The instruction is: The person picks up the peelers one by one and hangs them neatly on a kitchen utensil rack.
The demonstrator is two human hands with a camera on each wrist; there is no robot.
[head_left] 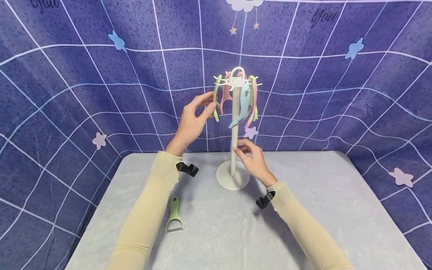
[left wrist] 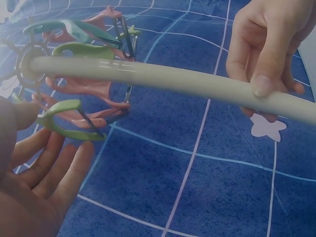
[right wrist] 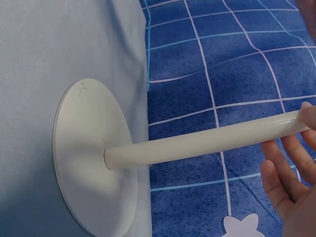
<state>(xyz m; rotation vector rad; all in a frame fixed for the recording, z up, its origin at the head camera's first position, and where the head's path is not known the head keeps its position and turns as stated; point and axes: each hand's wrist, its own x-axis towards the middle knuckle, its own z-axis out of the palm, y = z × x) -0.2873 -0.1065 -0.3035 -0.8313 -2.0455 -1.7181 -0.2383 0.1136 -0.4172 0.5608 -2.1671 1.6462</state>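
A white stand with a round base and a ring of hooks bears several Y-shaped peelers. My left hand is up at its left side, thumb and fingers about a green peeler that hangs from a hook. In the left wrist view that green peeler lies between the thumb and the fingers. Lower down, my right hand pinches the pole of the stand, thumb in front and fingers behind. A blue peeler and pink peelers hang around the ring.
Another green peeler lies on the grey table, beside the left forearm. The stand's base rests near the table's back edge. Behind it hangs a blue cloth with a grid and stars.
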